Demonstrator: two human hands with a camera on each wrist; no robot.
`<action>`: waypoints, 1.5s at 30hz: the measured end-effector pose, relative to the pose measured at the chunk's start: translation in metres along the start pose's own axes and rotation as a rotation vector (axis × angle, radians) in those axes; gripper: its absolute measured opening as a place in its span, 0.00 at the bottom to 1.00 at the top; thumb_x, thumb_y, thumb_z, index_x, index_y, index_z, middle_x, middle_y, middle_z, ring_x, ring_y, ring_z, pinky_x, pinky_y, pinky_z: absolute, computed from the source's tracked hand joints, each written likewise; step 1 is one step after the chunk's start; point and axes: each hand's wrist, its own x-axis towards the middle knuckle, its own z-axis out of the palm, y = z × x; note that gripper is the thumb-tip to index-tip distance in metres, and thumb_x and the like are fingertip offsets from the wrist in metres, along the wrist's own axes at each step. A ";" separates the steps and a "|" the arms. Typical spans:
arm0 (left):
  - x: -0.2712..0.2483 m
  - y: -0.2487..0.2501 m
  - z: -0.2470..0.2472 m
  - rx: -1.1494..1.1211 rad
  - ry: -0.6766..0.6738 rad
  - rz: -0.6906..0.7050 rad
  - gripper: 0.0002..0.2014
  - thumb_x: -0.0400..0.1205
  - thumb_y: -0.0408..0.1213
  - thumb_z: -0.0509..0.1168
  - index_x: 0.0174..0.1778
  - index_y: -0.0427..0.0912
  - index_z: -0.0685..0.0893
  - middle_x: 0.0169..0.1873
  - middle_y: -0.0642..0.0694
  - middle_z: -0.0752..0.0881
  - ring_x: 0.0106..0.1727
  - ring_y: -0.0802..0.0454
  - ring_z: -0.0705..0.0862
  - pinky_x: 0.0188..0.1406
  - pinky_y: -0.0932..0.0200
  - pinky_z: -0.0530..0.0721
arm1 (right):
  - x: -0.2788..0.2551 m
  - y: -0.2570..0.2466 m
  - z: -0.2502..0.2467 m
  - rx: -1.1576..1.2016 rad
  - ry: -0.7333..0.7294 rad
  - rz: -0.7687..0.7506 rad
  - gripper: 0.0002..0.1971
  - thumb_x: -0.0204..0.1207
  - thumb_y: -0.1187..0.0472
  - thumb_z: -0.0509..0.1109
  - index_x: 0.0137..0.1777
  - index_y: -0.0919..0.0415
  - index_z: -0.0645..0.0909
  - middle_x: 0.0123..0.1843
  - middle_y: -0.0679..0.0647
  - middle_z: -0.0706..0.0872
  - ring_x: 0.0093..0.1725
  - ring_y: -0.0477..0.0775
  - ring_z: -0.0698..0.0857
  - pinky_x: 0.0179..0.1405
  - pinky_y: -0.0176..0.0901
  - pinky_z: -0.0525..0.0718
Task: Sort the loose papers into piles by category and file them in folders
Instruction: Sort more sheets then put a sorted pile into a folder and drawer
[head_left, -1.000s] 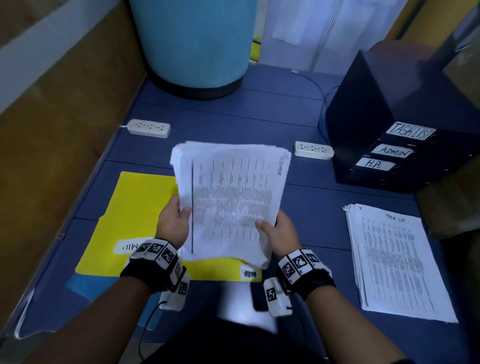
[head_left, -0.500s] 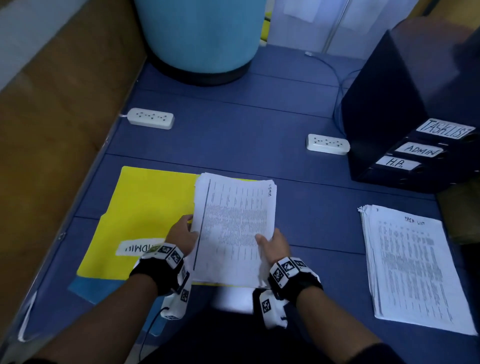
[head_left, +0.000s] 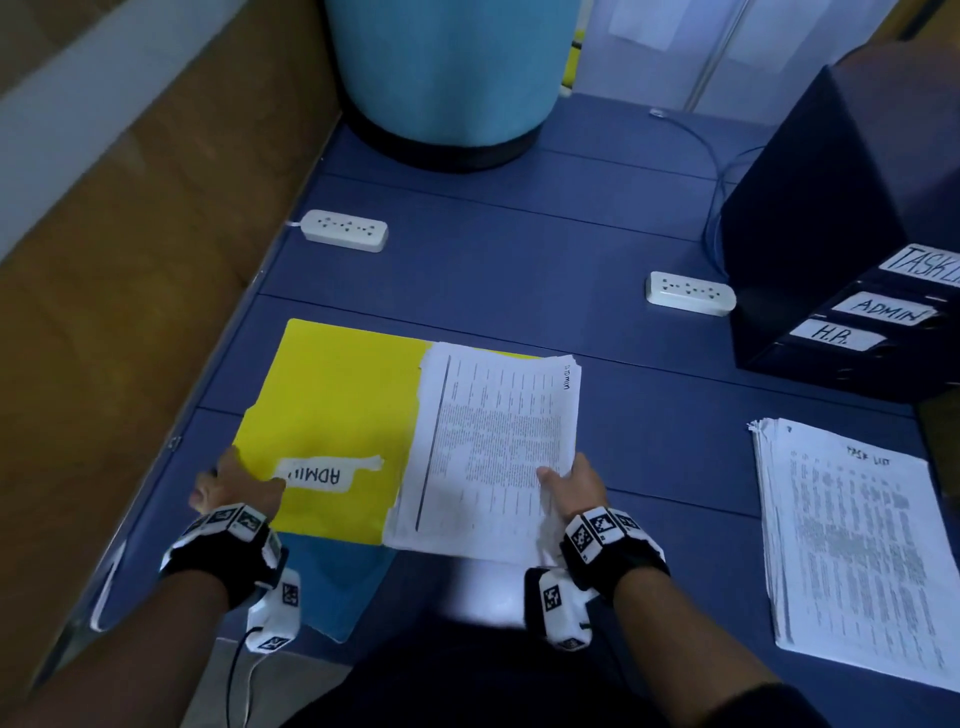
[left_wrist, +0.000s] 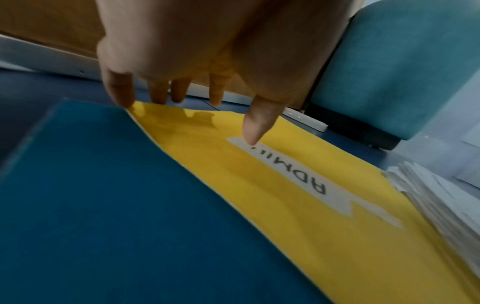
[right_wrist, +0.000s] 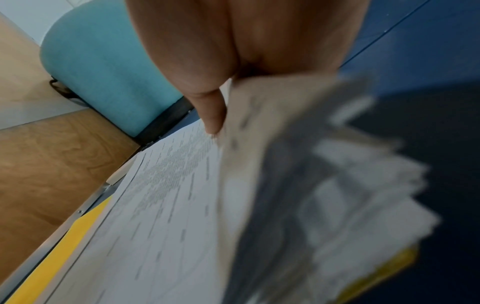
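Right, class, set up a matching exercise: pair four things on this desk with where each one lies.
Things:
1. ADMIN paper stack
2. TASK LIST paper pile
3. yellow ADMIN folder
4. blue folder

Places:
A. under the yellow folder's near edge
B. alone on the desk's right side
C. on the yellow folder's right part, held by the right hand
D. its left edge under the left hand

Pairs: 1-C, 2-B, 3-D, 4-A

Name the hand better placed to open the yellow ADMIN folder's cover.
Left. The left hand already touches the yellow ADMIN folder at its left edge; the right hand grips the white paper stack.
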 end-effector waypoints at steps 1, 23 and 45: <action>0.002 -0.003 -0.002 0.015 0.019 -0.025 0.36 0.79 0.40 0.70 0.81 0.41 0.61 0.78 0.30 0.62 0.76 0.28 0.62 0.72 0.33 0.65 | -0.001 -0.001 0.000 -0.004 0.001 -0.002 0.16 0.81 0.55 0.68 0.67 0.60 0.75 0.64 0.57 0.84 0.56 0.57 0.82 0.54 0.45 0.79; -0.117 0.071 -0.050 -0.657 -0.545 0.729 0.16 0.76 0.54 0.60 0.51 0.50 0.85 0.50 0.52 0.89 0.53 0.55 0.87 0.52 0.54 0.84 | -0.018 -0.012 -0.021 0.029 -0.059 -0.043 0.25 0.85 0.45 0.60 0.70 0.66 0.73 0.66 0.59 0.81 0.55 0.57 0.78 0.52 0.41 0.71; -0.099 0.093 0.071 -0.311 -0.369 0.517 0.26 0.78 0.27 0.69 0.72 0.36 0.69 0.62 0.33 0.80 0.59 0.35 0.80 0.48 0.49 0.75 | -0.041 -0.028 -0.052 0.084 -0.174 -0.001 0.34 0.86 0.38 0.39 0.84 0.57 0.60 0.85 0.57 0.63 0.83 0.60 0.62 0.80 0.52 0.60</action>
